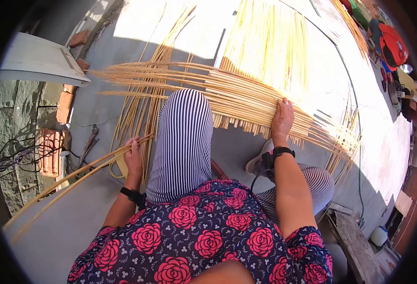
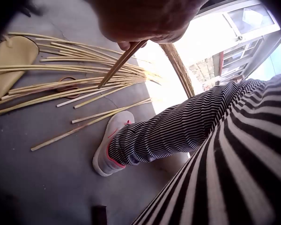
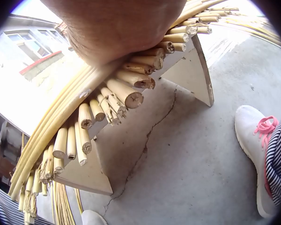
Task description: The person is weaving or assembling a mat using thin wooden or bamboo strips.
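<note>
A woven panel of pale stalks [image 1: 246, 97] lies across in front of the knees, its cut ends [image 3: 131, 98] sticking out over a low white support [image 3: 192, 70]. My right hand [image 1: 282, 118] rests flat on the panel near its right part; in the right wrist view the hand [image 3: 122, 28] covers the stalks under it. Out at the left, my left hand [image 1: 132, 154] grips a few long stalks [image 1: 71, 180] that trail down to the lower left. In the left wrist view that hand [image 2: 147, 21] has stalks [image 2: 122, 63] between its fingers.
Loose stalks [image 2: 84, 77] lie spread on the concrete floor left of the raised knee [image 1: 186, 128]. A yellow pouch-like item [image 2: 11, 63] is beside them. Bricks [image 1: 49, 151] and a white panel [image 1: 42, 59] stand at the left; boards [image 1: 355, 241] lie lower right.
</note>
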Demonstrator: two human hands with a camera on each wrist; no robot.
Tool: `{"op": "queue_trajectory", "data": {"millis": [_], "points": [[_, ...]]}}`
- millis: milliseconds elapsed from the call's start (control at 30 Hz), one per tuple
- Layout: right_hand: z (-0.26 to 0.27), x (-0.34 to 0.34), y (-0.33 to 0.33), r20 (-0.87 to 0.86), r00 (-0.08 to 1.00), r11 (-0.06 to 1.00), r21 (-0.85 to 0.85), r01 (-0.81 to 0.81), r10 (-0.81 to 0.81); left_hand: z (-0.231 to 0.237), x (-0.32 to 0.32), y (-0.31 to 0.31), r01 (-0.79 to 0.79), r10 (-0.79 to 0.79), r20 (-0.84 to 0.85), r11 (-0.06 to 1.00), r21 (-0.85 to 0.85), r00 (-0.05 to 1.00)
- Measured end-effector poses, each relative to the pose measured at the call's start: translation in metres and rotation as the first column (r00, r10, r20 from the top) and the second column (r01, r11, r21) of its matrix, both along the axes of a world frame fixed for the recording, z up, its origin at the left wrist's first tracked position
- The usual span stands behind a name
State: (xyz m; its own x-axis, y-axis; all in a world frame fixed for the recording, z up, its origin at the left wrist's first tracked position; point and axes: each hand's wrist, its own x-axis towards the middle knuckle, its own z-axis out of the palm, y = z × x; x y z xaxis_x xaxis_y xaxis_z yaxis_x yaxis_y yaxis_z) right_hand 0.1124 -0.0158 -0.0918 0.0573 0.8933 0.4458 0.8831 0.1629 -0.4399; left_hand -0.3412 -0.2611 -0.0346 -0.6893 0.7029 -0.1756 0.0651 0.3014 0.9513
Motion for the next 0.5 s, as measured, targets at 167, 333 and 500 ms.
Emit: {"op": "queue_trajectory", "data": {"millis": [167,333,500], "points": [[0.004,-0.002,-0.003,-0.039,0.999,0.999,-0.025,0.027,-0.028,0.133,0.006,0.019,-0.01,0.05,-0.119,0.951,0.31,0.992],[-0.003,0.002,0.001,-0.068,0.997,0.999,-0.037,0.022,-0.024,0.246,0.069,0.122,0.192,-0.186,-0.067,0.811,0.552,0.98],[-0.006,0.003,0.004,-0.116,0.993,0.998,-0.061,0.0,-0.007,0.243,0.179,0.223,0.361,-0.529,0.035,0.625,0.692,0.848]]}}
